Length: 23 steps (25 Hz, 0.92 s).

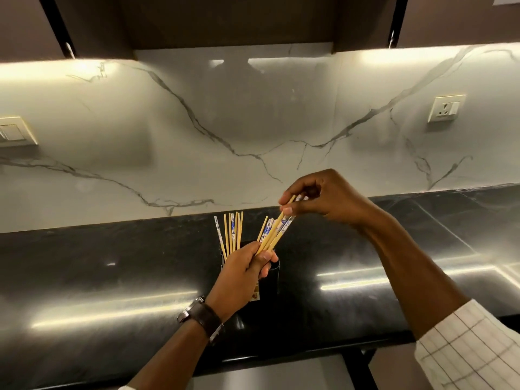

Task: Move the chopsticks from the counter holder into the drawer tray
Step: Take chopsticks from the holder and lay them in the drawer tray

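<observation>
A black holder (pixel 270 280) stands on the dark counter, mostly hidden behind my left hand (pixel 243 273). Several wooden chopsticks (pixel 233 232) with blue-and-white tops stand upright in it. My left hand grips the lower ends of a tilted bundle of chopsticks (pixel 274 233) above the holder. My right hand (pixel 323 198) pinches the upper ends of that same bundle between thumb and fingers. The drawer tray is not in view.
The black polished counter (pixel 112 277) runs across the view, backed by a white marble wall (pixel 197 122). Wall sockets sit at the left (pixel 14 132) and right (pixel 446 108). A grey drawer front (pixel 281 372) shows below the counter edge. Dark cabinets hang overhead.
</observation>
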Motion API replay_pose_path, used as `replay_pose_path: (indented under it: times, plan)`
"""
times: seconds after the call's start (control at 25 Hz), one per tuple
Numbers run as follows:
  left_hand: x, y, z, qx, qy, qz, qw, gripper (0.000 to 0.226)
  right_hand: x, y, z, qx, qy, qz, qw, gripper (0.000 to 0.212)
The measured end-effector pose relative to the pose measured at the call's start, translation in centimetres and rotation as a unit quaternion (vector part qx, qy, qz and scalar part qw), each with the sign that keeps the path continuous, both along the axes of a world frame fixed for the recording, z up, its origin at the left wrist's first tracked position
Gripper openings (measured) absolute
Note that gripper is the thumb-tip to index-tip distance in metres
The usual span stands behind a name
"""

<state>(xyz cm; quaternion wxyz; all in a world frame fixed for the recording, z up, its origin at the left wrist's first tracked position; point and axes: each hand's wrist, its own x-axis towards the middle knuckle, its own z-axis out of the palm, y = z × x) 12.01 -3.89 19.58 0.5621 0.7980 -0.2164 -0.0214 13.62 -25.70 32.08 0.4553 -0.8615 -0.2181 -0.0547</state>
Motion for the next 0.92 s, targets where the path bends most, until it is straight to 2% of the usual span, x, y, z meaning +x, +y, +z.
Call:
replay_pose_path:
  times: [0.04,0.08,0.16,0.24,0.28,0.32,0.4,0.48,0.6,0.68,0.8,0.88,0.92]
  plan:
    - [-0.3,0.1,0.2,0.007,0.003,-0.003,1.0,0.023,-0.1,0.1,0.1,-0.048,-0.028,0.005,0.998,0.018]
    - [-0.5,0.3,0.2,0.013,0.008,-0.009,1.0,0.023,-0.3,0.2,0.2,-0.055,-0.044,-0.005,0.997,0.015]
    - [-1.1,1.0,-0.4,0.032,0.016,-0.015,0.999,0.023,-1.0,-0.4,0.5,0.043,-0.063,-0.086,0.993,0.015]
    - [-2.0,1.9,-1.4,0.041,0.016,0.012,0.999,0.023,-2.0,-1.7,0.9,0.152,-0.099,-0.153,0.971,0.018]
    - [-2.4,2.3,-1.9,0.043,0.013,0.033,0.998,0.022,-2.4,-1.8,1.0,0.141,-0.105,-0.148,0.973,0.018]
    - [-2.5,2.5,-2.1,0.047,0.008,0.049,0.998,0.022,-2.7,-1.3,0.8,0.087,-0.107,-0.118,0.983,0.019]
    - [-2.6,2.4,-1.7,0.059,0.002,0.057,0.997,0.022,-2.4,0.5,-0.2,-0.092,-0.133,-0.045,0.986,0.02]
    - [-2.6,2.0,-0.7,0.077,-0.003,0.044,0.996,0.022,-1.9,1.7,-1.1,-0.204,-0.15,-0.008,0.967,0.016]
    - [-2.7,2.0,0.5,0.108,-0.028,0.025,0.993,0.023,-1.4,1.7,-1.2,-0.267,-0.166,0.012,0.949,0.016]
    - [-2.6,2.6,0.6,0.116,-0.028,0.022,0.993,0.024,-1.2,1.8,-1.2,-0.327,-0.22,0.025,0.919,0.014]
    - [-2.2,4.1,-0.8,0.13,-0.021,0.064,0.989,0.026,-1.1,0.3,-1.6,-0.337,-0.287,-0.048,0.895,0.009]
    - [-2.0,5.4,-1.6,0.074,0.007,0.139,0.987,0.025,-1.3,-2.1,-2.8,-0.272,-0.27,-0.141,0.913,0.009]
    - [-2.0,5.8,-1.7,0.004,0.041,0.181,0.983,0.024,-1.8,-3.0,-3.9,-0.206,-0.236,-0.189,0.931,0.009]
